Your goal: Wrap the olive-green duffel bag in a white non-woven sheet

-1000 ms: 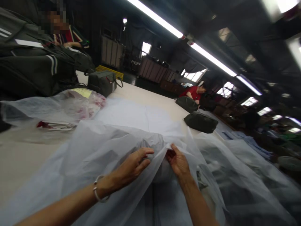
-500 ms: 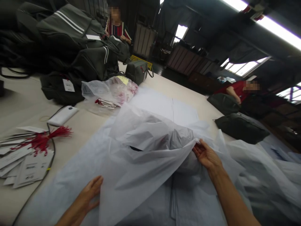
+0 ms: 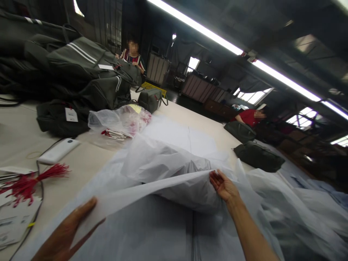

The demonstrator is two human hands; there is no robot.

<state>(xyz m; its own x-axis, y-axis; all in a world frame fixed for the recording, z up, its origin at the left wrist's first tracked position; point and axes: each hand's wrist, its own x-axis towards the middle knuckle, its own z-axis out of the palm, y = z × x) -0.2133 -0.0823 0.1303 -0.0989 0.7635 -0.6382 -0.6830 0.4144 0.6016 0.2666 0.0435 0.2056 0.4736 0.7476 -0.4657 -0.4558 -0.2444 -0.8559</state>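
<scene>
Item: translucent plastic bag (image 3: 163, 163), large, spread over the near middle of the bench (image 3: 89, 159), with a grey bundle showing through it.
Left hand (image 3: 63, 235): near edge of the bench, thumb over and fingers under the bag's raised lip, closed on the film.
Right hand (image 3: 224, 186): pinches the same lip further along, palm up.
Handling, judged: very light, limp, slippery, easily torn or stretched; best taken by the mouth edge at two well-separated points.
Nearby: red-stringed tags (image 3: 24, 183) at the left edge; dark bags (image 3: 81, 72) piled at the far left corner.
</scene>
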